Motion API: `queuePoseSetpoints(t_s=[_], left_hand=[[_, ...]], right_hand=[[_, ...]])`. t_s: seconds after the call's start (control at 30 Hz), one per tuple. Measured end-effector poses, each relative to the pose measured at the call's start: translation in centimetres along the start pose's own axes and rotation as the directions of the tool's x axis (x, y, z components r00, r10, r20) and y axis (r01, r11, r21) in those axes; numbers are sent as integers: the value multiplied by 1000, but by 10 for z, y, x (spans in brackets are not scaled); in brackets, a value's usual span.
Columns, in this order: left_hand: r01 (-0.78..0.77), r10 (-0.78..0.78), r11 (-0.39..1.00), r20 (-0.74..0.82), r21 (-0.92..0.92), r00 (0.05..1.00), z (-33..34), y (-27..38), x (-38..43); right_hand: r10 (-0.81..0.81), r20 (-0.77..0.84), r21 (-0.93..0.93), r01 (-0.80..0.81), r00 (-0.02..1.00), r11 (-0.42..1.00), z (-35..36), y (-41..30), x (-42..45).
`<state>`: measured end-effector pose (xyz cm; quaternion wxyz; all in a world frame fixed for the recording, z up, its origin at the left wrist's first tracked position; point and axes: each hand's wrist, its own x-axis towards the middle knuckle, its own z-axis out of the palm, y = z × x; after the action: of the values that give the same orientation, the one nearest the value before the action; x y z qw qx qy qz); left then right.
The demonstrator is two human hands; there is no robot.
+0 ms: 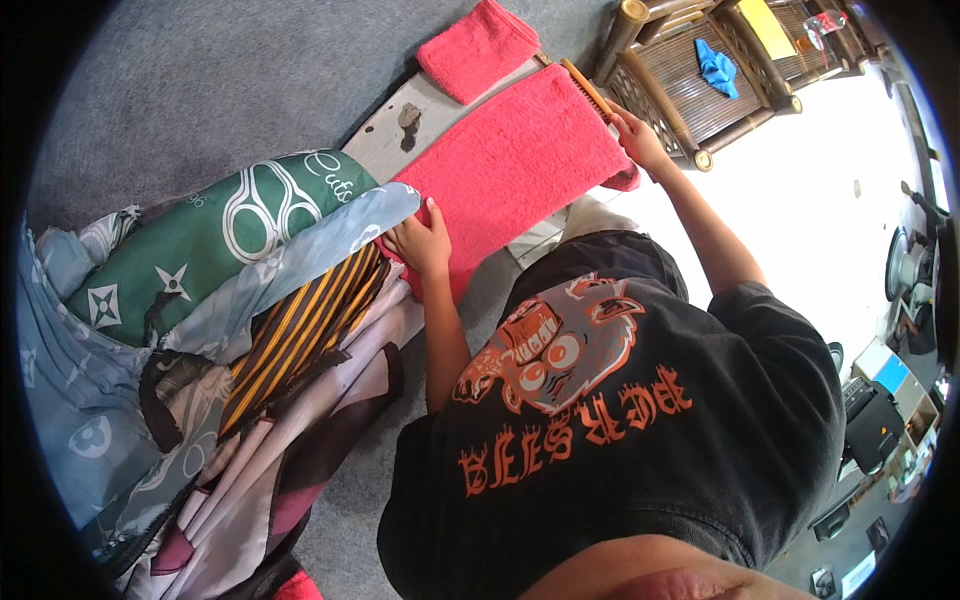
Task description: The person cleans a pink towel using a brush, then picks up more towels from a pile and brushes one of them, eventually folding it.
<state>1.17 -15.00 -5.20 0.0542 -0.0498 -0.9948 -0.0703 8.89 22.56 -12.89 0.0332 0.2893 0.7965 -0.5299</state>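
Observation:
A wooden-backed brush with dark bristles is held by one end in my right hand. It lies along the far right edge of a spread red terry towel. My left hand rests at the towel's near left end, thumb apart from the fingers. Its fingertips meet the rim of a light blue patterned cloth, and whether they pinch any fabric is not visible. Beyond the spread towel, a folded red towel sits on a worn white board.
To the left is a heap of cloths, including a green scissors-print one and a striped one. At upper right stands bamboo furniture bearing a blue cloth, a yellow sheet and a plastic bottle. Grey flooring surrounds the board.

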Motion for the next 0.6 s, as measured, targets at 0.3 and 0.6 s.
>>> queuePoseSetpoints(t_s=[0.3,0.6], left_hand=[[-21,20,1000,-42,-6,999,4,-3,1],[-26,25,999,-62,-23,998,3,1,0]], right_hand=[[-158,-277,-74,143,948,987,-41,-28,-8],[-537,52,-412,508,842,757,-57,-77,-56]])
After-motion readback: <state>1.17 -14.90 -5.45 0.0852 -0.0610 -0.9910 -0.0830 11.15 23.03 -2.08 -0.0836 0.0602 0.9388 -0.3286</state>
